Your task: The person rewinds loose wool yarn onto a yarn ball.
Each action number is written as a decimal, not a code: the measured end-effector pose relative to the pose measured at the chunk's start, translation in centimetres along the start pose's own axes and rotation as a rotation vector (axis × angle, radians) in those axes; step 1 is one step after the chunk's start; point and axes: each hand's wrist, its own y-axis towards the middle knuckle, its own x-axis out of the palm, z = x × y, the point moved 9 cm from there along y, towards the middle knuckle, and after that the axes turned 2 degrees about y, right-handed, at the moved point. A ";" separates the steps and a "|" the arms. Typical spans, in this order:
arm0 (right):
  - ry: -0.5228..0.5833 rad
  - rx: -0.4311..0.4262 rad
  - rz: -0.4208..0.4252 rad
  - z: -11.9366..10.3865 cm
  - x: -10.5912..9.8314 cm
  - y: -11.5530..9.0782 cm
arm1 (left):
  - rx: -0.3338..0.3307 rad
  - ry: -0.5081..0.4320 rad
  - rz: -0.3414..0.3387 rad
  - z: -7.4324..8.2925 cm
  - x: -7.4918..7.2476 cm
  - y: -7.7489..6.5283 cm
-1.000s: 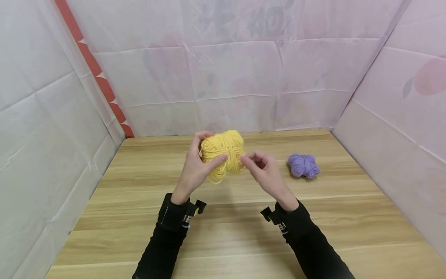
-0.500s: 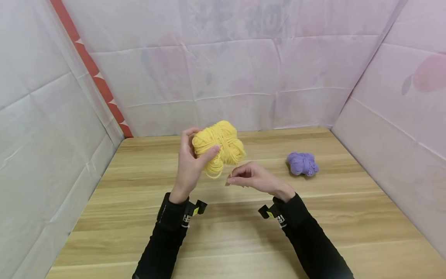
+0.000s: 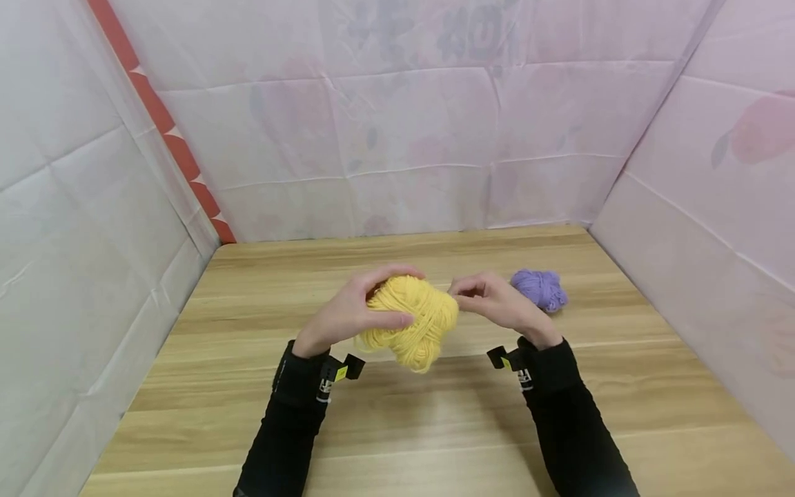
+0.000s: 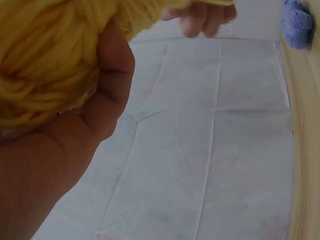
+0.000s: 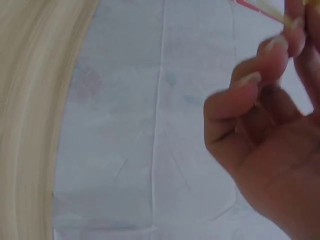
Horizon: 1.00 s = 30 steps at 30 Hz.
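Note:
A skein of yellow yarn (image 3: 425, 328) is held up over the table in the head view. My left hand (image 3: 344, 314) grips it from the left, with the thumb across its near side and the other fingers over the top. Just right of the skein, my right hand (image 3: 499, 301) pinches a thin yellow yarn strand (image 5: 275, 16) between thumb and fingertip; that strand also shows in the right wrist view. The left wrist view has the skein filling its upper left corner, with the left hand curled around it. Part of the skein lies hidden behind the left hand.
Behind the right hand, a small purple yarn skein (image 3: 539, 288) lies on the wooden table (image 3: 248, 428). Pale printed sheets (image 3: 410, 131) hang as walls at the back and both sides, with a red strip (image 3: 180, 153) at the back left corner.
My left hand has lowered and turned the yellow skein, which first rose and now sits nearer. The right hand dipped below the skein, then moved up and right. The purple skein stays put.

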 end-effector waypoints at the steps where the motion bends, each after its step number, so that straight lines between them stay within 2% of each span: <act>1: -0.021 0.001 0.030 -0.2 -0.2 0.0 | -0.003 0.019 -0.011 -0.1 0.1 0.0; 5: -0.073 0.018 0.178 -0.8 -0.6 0.3 | 0.026 0.086 -0.028 -0.1 0.3 0.1; 11: -0.150 -0.047 0.361 -2.2 -0.6 0.3 | 0.097 0.202 0.026 0.1 0.1 0.4; 17: -0.151 -0.101 0.486 -4.0 -0.2 -0.2 | 0.107 0.316 0.205 0.6 -1.0 0.5; 21: -0.117 -0.111 0.578 -4.7 -0.2 -0.8 | 0.110 0.308 0.327 0.9 -1.6 0.4; 23: -0.136 -0.164 0.626 -5.4 -0.2 -1.1 | 0.127 0.298 0.384 1.0 -1.8 0.4; 26: -0.217 -0.288 0.674 -6.6 0.2 -1.5 | 0.157 0.292 0.455 1.3 -1.8 0.3; 28: -0.268 -0.358 0.693 -7.2 0.5 -1.6 | 0.173 0.297 0.490 1.4 -1.8 0.3; 30: -0.295 -0.386 0.706 -7.4 0.7 -1.6 | 0.180 0.301 0.508 1.5 -1.7 0.3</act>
